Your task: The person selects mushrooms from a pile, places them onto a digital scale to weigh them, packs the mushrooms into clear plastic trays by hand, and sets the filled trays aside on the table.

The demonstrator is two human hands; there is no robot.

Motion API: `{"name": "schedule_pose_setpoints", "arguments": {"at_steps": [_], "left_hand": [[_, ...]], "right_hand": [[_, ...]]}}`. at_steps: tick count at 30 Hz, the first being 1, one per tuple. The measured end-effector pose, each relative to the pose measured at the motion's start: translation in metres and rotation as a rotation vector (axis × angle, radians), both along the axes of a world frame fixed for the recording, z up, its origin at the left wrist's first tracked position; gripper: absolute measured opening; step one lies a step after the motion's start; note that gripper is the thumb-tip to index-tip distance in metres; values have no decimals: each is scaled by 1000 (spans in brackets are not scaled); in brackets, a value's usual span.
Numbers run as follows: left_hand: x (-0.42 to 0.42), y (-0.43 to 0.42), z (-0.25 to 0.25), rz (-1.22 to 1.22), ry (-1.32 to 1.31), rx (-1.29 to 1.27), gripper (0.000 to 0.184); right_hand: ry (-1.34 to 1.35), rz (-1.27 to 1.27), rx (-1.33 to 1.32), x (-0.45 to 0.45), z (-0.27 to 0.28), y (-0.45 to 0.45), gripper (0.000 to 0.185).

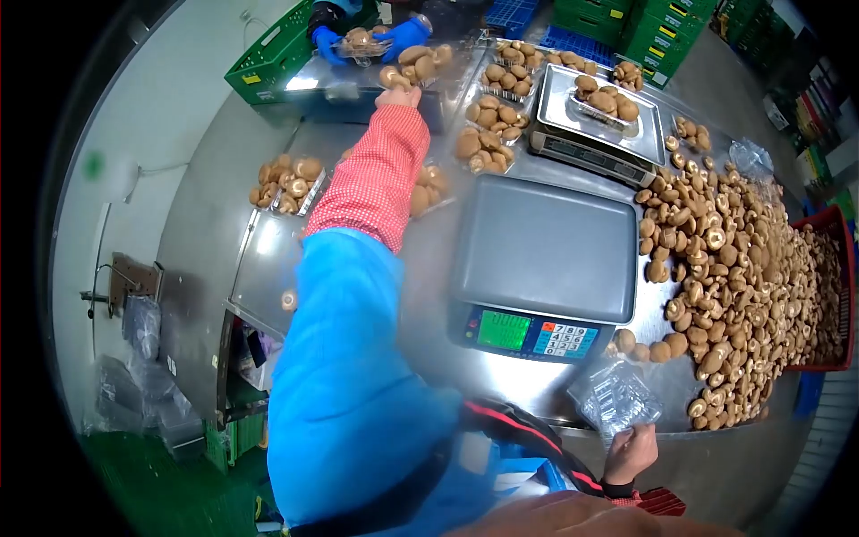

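Note:
My left hand (398,97) reaches far forward, its fingers closed at the near end of a clear tray of mushrooms (417,66). The mushrooms hide part of the fingertips. Low on the right, my right hand (631,456) pinches the edge of clear plastic trays (616,396), which show no mushrooms in them. In front of me a scale (548,246) with a grey platform and lit green display carries nothing. Beside it spreads a big heap of loose brown mushrooms (725,268).
A co-worker's blue-gloved hands (404,38) hold another mushroom tray (362,42). A second scale (595,121) bears a filled tray. More filled trays (492,116) line the steel table (420,295). Green crates (667,40) stack behind; a red crate (841,295) stands right.

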State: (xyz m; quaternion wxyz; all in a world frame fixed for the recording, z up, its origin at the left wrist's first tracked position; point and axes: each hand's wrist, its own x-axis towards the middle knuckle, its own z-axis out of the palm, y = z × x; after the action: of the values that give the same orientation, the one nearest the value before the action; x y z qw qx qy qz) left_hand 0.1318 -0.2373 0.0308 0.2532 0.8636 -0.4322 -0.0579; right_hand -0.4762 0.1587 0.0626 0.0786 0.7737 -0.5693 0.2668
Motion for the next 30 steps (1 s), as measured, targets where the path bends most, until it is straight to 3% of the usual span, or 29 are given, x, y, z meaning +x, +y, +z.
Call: {"name": "schedule_pose_setpoints", "arguments": {"at_steps": [1, 2, 3, 4, 6, 9, 11, 12, 14, 16, 18, 19, 22, 24, 25, 26, 28, 30], "left_hand": [[-17, 4, -2, 85, 583, -378, 43], [-38, -1, -1, 313, 1328, -944, 38], [-57, 3, 1, 292, 1483, -998, 36], [-76, 3, -9, 256, 1421, -889, 35], [-119, 28, -25, -244, 1682, -563, 49], [-244, 103, 22, -556, 1835, 32, 61], [-312, 147, 43, -818, 1846, 613, 71], [-345, 167, 47, -879, 1779, 712, 70], [-398, 198, 57, -1010, 1623, 897, 69], [-428, 199, 69, -953, 1533, 812, 60], [-442, 179, 31, -1182, 1438, 700, 58], [-451, 179, 37, -1140, 1484, 728, 57], [-484, 171, 34, -1578, 1048, 683, 59], [-513, 179, 49, -1665, 963, 897, 61], [-532, 183, 49, -1750, 979, 928, 61], [-552, 187, 47, -1834, 996, 957, 61], [-591, 174, 4, -1897, 879, 778, 58], [-618, 158, -12, -1710, 942, 726, 61]], "right_hand": [[-7, -18, 5, -1, 0, 0, 17], [-15, -38, 11, -3, 0, 0, 15], [-24, -60, 18, -5, 0, 1, 14], [-23, -79, 0, -9, 2, -1, 13], [-22, -130, -35, -16, 9, -7, 12], [11, -158, -65, -12, 28, -27, 16], [91, -114, -112, -11, 23, -41, 20], [113, -71, -32, -4, 30, -44, 21], [56, 47, -200, 8, 20, -56, 22], [8, 34, -23, 11, 16, -54, 27], [-215, 36, 103, -8, 30, -50, 34], [-374, -16, 174, -27, 29, -45, 47], [-176, -307, 47, -83, 56, -37, 60], [-365, -233, 363, -121, 44, -31, 61], [-458, -141, 585, -150, 5, -30, 60], [-812, -29, 780, -160, -7, -32, 55], [-1473, 38, 1081, -184, -33, -30, 47], [-1517, -305, 925, -207, -47, -21, 45]]}}
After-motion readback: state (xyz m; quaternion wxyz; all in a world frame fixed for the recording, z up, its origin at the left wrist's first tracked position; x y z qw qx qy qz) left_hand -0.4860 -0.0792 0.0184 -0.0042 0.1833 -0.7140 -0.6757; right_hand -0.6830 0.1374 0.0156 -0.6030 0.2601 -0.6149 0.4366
